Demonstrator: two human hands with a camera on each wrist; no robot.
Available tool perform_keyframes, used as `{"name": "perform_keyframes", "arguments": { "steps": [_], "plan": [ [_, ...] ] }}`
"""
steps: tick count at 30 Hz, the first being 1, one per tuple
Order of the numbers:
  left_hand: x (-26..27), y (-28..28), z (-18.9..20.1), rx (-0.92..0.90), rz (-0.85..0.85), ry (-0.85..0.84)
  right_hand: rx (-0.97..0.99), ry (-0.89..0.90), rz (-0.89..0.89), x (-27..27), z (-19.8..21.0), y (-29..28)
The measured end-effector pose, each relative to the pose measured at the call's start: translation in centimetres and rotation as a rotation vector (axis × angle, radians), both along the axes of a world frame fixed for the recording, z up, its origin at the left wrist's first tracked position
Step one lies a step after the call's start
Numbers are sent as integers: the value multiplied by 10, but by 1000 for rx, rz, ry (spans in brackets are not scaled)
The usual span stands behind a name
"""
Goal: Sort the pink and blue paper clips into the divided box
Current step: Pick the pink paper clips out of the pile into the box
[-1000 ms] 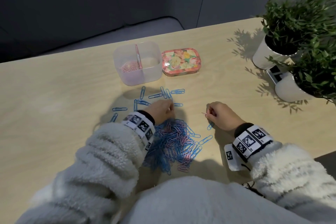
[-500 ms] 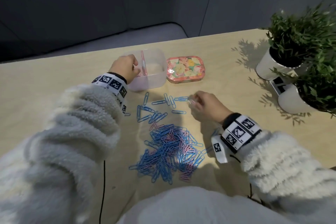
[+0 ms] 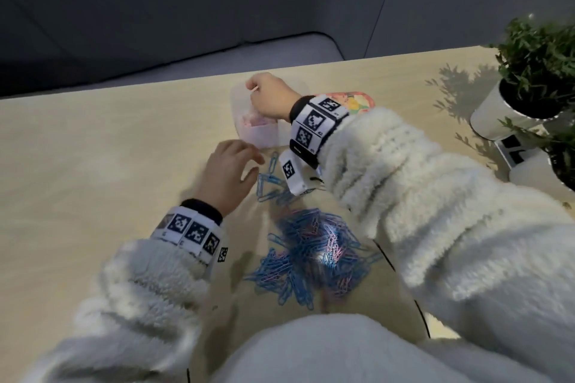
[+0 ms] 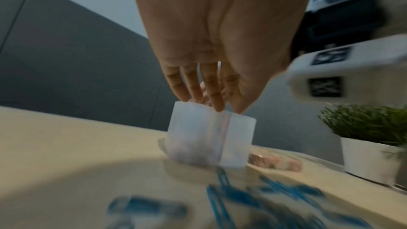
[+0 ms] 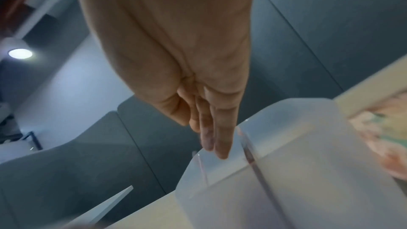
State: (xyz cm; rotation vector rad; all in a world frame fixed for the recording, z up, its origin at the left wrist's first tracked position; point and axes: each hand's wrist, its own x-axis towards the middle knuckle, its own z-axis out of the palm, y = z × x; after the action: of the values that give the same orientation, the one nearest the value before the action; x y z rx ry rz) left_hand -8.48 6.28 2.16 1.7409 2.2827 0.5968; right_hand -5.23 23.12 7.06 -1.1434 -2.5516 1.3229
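Head view looks down; both wrist views look low along fingers (image 4: 196,86) at the shared box (image 3: 249,127).

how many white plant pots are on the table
2, both at the table's right edge. The far white pot holds a green plant; the nearer white pot stands just in front of it, cut off by the frame. Others outside the view cannot be ruled out.

No readable text anywhere; the wristbands (image 3: 314,121) carry only black-and-white marker patterns.
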Motion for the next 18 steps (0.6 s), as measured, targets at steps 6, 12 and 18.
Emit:
{"name": "perform_keyframes", "arguments": {
  "steps": [6, 12, 18],
  "plan": [
    [38, -35, -26, -186, -142, -56, 239, 85, 159, 74, -10, -17],
    [71, -34, -33, -235, -320, -70, 112, -153, 435, 191, -65, -62],
    [85, -44, -44, -302, -480, -36, 373, -162, 405, 245, -98, -74]
  ]
}}
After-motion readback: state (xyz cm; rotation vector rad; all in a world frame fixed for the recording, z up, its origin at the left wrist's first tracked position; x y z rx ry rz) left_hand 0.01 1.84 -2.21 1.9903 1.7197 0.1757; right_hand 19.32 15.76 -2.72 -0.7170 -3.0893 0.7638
